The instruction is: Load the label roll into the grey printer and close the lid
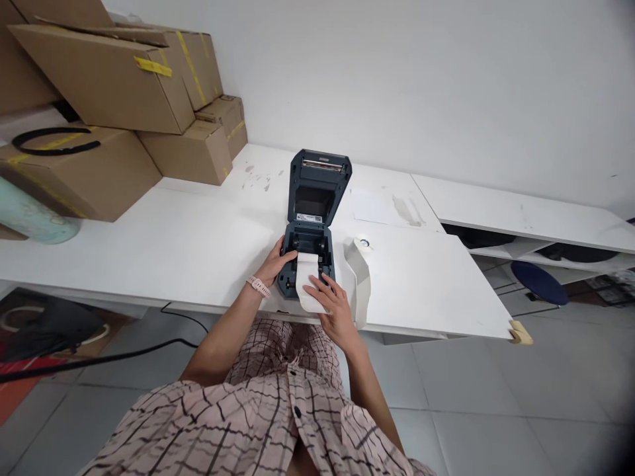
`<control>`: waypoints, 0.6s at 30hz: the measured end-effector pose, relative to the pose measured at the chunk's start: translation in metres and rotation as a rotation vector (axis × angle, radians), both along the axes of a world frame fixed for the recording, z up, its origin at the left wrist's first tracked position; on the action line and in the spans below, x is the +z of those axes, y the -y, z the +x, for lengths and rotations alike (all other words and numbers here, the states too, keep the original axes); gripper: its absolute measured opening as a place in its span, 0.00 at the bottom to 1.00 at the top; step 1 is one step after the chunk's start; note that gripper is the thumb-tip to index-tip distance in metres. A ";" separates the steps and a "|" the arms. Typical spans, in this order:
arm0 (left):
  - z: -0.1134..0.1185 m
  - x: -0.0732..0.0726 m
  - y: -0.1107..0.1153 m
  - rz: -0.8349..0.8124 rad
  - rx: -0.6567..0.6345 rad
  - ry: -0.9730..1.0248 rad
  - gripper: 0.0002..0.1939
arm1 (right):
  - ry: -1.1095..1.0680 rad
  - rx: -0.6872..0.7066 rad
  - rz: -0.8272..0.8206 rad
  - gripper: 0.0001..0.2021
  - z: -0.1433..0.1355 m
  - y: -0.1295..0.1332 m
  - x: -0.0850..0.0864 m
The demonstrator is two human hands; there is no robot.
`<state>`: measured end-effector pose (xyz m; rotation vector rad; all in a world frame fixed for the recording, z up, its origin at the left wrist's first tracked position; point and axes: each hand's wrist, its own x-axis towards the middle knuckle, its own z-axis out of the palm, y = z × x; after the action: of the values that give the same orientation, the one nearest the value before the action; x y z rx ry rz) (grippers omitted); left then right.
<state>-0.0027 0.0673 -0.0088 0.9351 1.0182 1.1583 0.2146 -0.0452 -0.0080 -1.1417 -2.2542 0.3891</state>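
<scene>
A dark label printer [323, 188] stands on the white table with its lid raised. White label paper [308, 291] lies in its lower half and hangs over the front edge. My left hand [274, 262] holds the printer's left side, the thumb reaching over the rim beside the paper. My right hand [335, 307] rests on the paper with its fingers spread, near the printer's front right corner. Right of the printer, a roll with a loose strip of backing paper [362, 281] trails toward the table's front edge.
Cardboard boxes [114, 86] are stacked at the back left, a black band [54, 151] on one. A pale green bottle [37, 215] lies at the far left. The white table [198, 251] meets the wall behind. A blue stool [540, 283] stands at the right.
</scene>
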 end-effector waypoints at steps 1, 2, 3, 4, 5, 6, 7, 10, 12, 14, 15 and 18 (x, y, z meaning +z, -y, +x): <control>0.000 0.000 0.000 -0.007 0.001 -0.002 0.44 | -0.001 0.001 0.001 0.33 0.000 0.000 0.000; 0.000 0.001 0.001 -0.012 0.003 -0.004 0.44 | -0.002 0.001 0.003 0.32 0.000 0.001 0.000; 0.001 0.001 0.002 -0.015 0.002 -0.004 0.44 | -0.003 -0.002 0.005 0.31 0.001 0.001 0.000; 0.001 0.001 0.002 -0.016 0.002 -0.004 0.45 | -0.004 -0.003 0.008 0.30 0.001 0.001 0.000; 0.001 0.002 0.002 -0.018 0.002 -0.003 0.45 | -0.004 -0.005 0.009 0.29 0.001 0.001 0.000; 0.001 0.002 0.002 -0.021 0.000 -0.004 0.46 | -0.003 -0.007 0.010 0.29 0.001 0.000 0.000; 0.001 0.002 0.001 -0.025 -0.002 -0.008 0.46 | 0.002 -0.009 0.008 0.28 0.000 0.000 0.000; 0.000 0.004 -0.001 -0.027 -0.007 -0.023 0.46 | 0.036 -0.021 -0.017 0.28 -0.004 0.000 0.002; 0.000 0.007 0.002 -0.030 -0.011 -0.020 0.45 | 0.073 -0.033 -0.050 0.29 -0.004 0.004 0.005; 0.000 0.010 0.015 -0.030 -0.026 -0.020 0.45 | 0.127 -0.014 -0.101 0.30 0.000 0.010 0.013; 0.001 0.011 0.027 -0.032 -0.041 -0.026 0.44 | 0.155 0.018 -0.138 0.31 0.005 0.014 0.019; 0.003 0.010 0.070 0.011 -0.076 -0.101 0.49 | 0.154 0.168 -0.255 0.42 0.025 0.018 0.051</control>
<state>0.0007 -0.0028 0.0011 1.0404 1.0493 1.0633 0.2394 -0.0633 0.0425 -1.1438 -2.4992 0.6943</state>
